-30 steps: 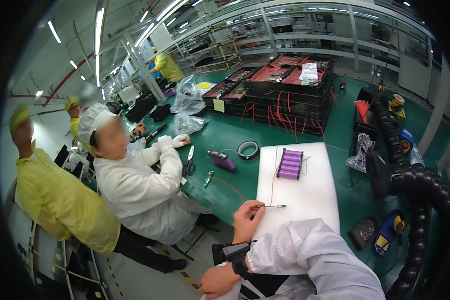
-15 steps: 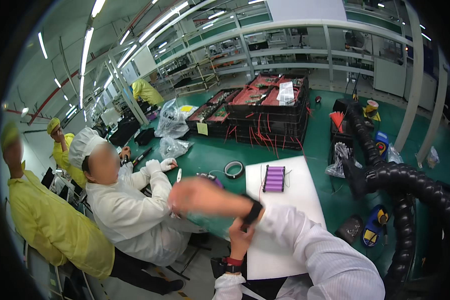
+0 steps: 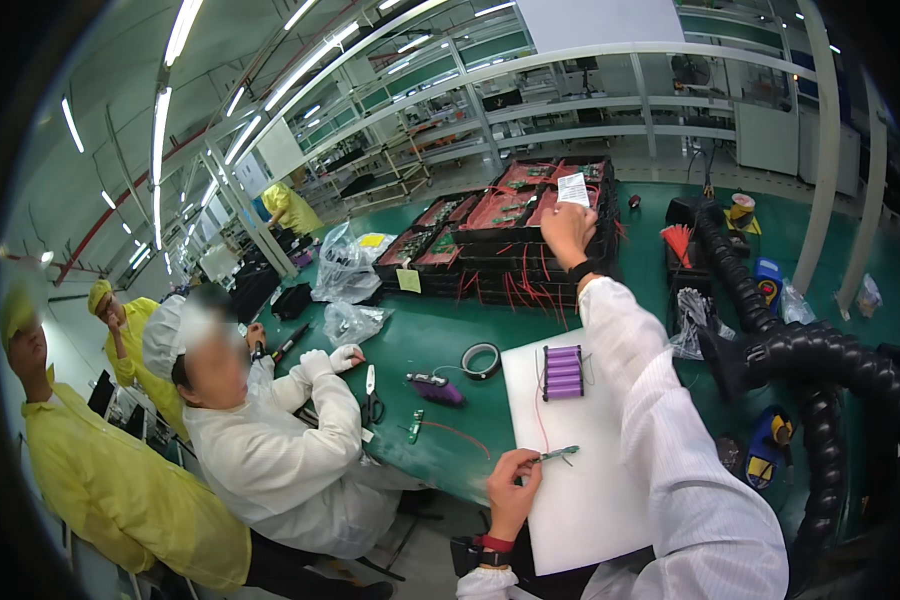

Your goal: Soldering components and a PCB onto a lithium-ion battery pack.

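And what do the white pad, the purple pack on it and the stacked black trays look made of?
White pad: probably foam; matte, evenly white, no visible grain.
Purple pack: apparently plastic-wrapped, slightly glossy, going by pale streaks along its rounded ridges.
Black trays: likely moulded plastic, dull finish, ribbed-looking walls; the look doesn't settle it.

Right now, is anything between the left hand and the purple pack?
Nothing bulky: just the green circuit board the left hand holds, and a red wire across the white foam toward the pack.
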The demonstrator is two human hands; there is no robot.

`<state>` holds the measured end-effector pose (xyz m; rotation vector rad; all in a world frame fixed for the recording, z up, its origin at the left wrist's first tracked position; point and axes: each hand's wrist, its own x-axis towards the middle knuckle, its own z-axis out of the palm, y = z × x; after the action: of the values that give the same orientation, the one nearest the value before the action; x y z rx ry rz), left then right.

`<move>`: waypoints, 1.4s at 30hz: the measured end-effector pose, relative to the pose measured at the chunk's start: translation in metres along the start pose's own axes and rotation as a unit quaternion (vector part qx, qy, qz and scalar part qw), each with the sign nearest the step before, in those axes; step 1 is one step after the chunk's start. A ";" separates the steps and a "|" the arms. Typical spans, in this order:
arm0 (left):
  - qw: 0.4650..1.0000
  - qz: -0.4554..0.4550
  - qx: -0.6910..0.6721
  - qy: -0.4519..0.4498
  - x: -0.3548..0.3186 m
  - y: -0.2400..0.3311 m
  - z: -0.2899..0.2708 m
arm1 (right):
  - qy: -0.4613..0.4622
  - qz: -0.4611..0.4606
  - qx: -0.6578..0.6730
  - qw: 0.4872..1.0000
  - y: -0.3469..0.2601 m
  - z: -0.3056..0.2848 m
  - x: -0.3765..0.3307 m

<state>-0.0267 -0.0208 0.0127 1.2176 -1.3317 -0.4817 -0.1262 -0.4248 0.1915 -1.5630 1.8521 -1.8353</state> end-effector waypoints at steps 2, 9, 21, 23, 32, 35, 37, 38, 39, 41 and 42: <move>1.000 -0.002 0.022 0.010 -0.002 -0.005 -0.010 | -0.059 -0.050 -0.103 0.992 -0.004 0.011 0.004; 1.000 -0.016 0.001 -0.015 -0.009 -0.004 -0.021 | -0.113 -0.370 -0.316 0.867 0.038 0.046 0.040; 1.000 0.003 -0.025 -0.011 -0.010 -0.003 -0.014 | -0.236 -0.390 -0.390 0.800 0.077 0.090 0.077; 1.000 0.007 -0.026 -0.007 -0.010 -0.002 -0.013 | -0.228 -0.396 -0.395 0.797 0.079 0.087 0.080; 0.999 0.002 -0.035 -0.020 -0.004 -0.007 -0.012 | -0.109 -0.259 -0.273 0.920 0.112 0.115 0.110; 0.999 0.008 -0.031 -0.019 -0.002 -0.006 -0.013 | -0.039 -0.221 -0.209 0.952 0.118 0.122 0.124; 0.999 0.004 -0.027 -0.023 -0.004 -0.007 -0.012 | 0.000 -0.205 -0.173 0.963 0.122 0.124 0.129; 0.999 0.006 -0.027 -0.020 -0.004 -0.007 -0.012 | 0.001 -0.207 -0.172 0.963 0.126 0.121 0.132; 0.999 0.004 -0.024 -0.026 -0.005 -0.007 -0.012 | 0.029 -0.199 -0.130 0.971 0.130 0.119 0.133; 0.999 -0.007 -0.024 -0.020 -0.008 -0.007 -0.012 | 0.101 -0.228 -0.011 0.968 0.118 0.112 0.114; 1.000 0.000 -0.022 -0.020 -0.009 -0.007 -0.013 | 0.101 -0.229 -0.009 0.968 0.118 0.107 0.112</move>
<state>-0.0151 -0.0103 0.0053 1.1782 -1.3477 -0.5352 -0.1723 -0.6047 0.1329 -2.0127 1.6848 -2.2430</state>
